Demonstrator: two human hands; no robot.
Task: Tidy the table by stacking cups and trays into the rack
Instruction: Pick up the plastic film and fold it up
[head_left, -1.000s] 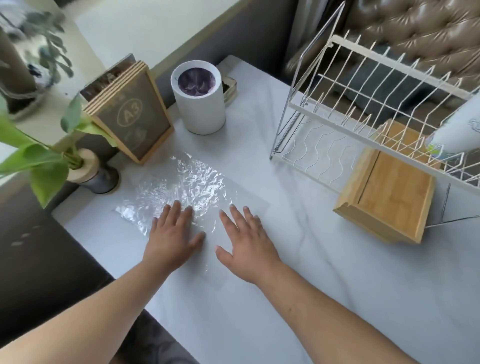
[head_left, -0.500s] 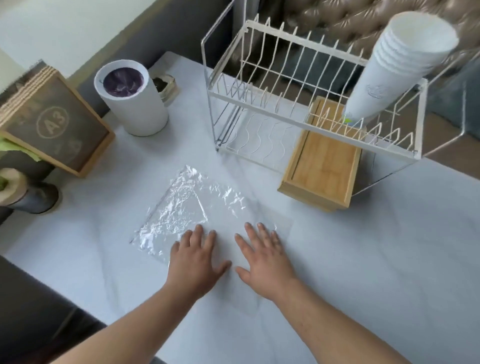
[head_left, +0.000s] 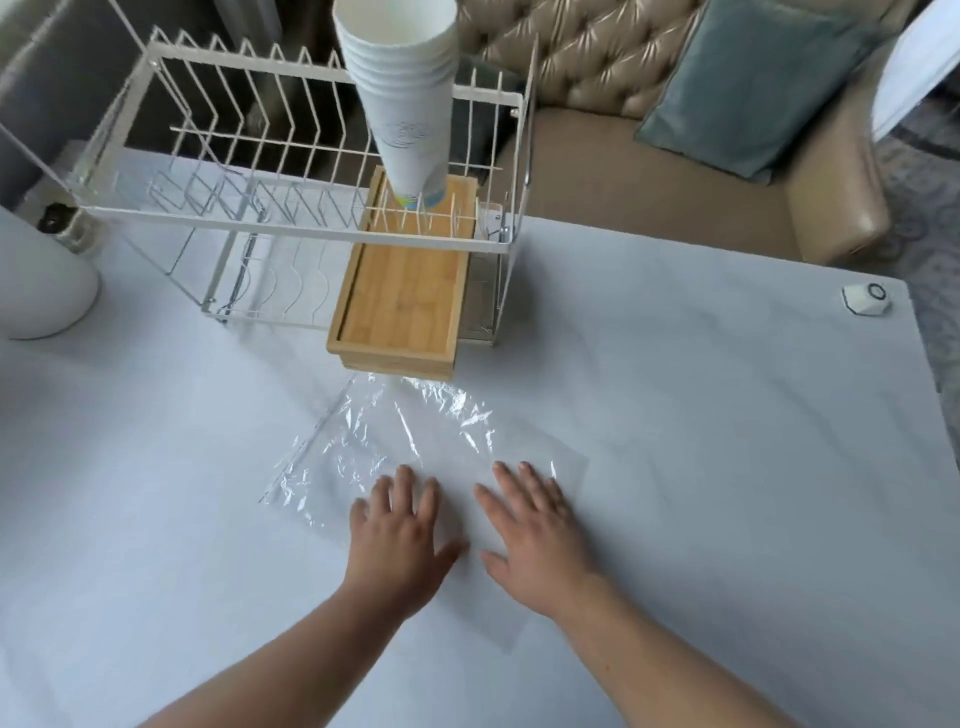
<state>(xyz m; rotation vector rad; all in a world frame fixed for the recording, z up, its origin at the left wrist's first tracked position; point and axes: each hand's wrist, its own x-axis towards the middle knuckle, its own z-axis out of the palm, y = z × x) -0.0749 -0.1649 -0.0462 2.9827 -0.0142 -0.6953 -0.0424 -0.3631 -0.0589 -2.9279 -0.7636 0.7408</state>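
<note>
A white wire rack (head_left: 291, 223) stands at the back of the white table (head_left: 727, 467). A tall stack of white paper cups (head_left: 402, 98) sits upright on its upper tier at the right end. Wooden trays (head_left: 402, 306), stacked, lie in the lower tier and stick out toward me. My left hand (head_left: 397, 540) and my right hand (head_left: 535, 535) rest flat, fingers spread, side by side on a clear crinkled plastic bag (head_left: 395, 441) in front of the rack. Neither hand holds anything.
A white cylinder container (head_left: 36, 280) stands at the far left. A small white hexagonal device (head_left: 866, 299) sits near the table's right edge. Behind the table is a tufted beige sofa (head_left: 649, 145) with a teal cushion (head_left: 758, 83).
The view has swung right, bringing the whole rack and the cup stack into the middle. My hands stay flat on the plastic bag.
</note>
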